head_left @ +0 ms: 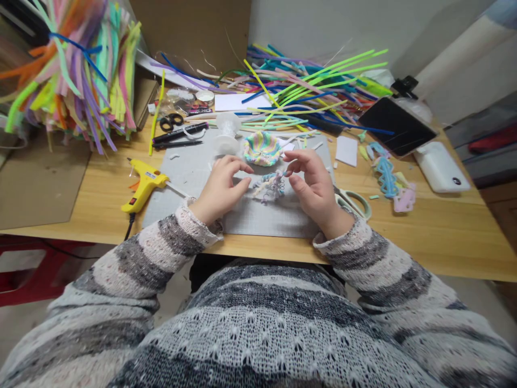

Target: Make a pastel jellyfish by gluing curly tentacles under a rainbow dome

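Observation:
A small bunch of curled strands (271,186), in pale blue, lilac and cream with thin springy coils, is just above the grey mat (258,221). My right hand (313,186) pinches its right end between thumb and fingertips. To its left is my left hand (226,186), thumb and fingers apart, with nothing visible in it. Just beyond the hands sits a ruffled pastel-striped piece (262,149) shaped like a shallow bowl. A spool of clear thread (227,134) stands behind my left hand. Partly hidden by my right hand lie pale-handled scissors (356,203).
A yellow glue gun (143,186) lies left of the mat. Black pens (180,134) and small black scissors (170,122) are behind it. Loose pipe cleaners (299,86) cover the back; a large bundle (81,70) stands left. At right are a tablet (398,125) and a white device (442,167).

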The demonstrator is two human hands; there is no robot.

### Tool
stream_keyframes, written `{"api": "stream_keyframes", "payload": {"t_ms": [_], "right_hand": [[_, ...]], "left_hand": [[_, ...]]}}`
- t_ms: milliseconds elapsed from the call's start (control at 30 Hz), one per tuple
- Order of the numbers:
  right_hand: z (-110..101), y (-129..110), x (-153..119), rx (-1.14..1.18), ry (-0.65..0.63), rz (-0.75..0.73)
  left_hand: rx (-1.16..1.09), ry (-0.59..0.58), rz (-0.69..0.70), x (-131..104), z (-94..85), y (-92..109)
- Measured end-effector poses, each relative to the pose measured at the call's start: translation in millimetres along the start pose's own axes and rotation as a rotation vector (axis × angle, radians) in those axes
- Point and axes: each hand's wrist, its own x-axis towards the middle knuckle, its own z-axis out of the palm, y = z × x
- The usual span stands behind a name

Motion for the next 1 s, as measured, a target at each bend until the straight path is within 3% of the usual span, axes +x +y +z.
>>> {"api": "stream_keyframes", "payload": {"t_ms": [267, 467, 700, 867, 1000], "right_hand": [[1.3, 8.5, -1.1, 0.023, 0.266, 0.080], [4.4, 17.5, 3.3, 0.145, 0.393, 0.247], [7.3, 29.4, 3.3, 0.264, 0.371, 0.388], [6.3, 30.4, 2.4, 0.258, 0.350, 0.382], [6.6, 31.1, 3.2, 0.289, 0.370, 0.401]], "left_hand": [[-0.010, 0.098, -0.020, 2.5, -4.4, 0.2], [-0.056, 0.217, -0.004, 3.7, -11.0, 2.4], [-0.200, 0.335, -0.105, 4.3, -22.5, 5.0], [-0.307, 0.341, -0.089, 5.6, -21.8, 2.2], [-0.271, 0.325, -0.108, 6.1, -23.7, -1.2]]}}
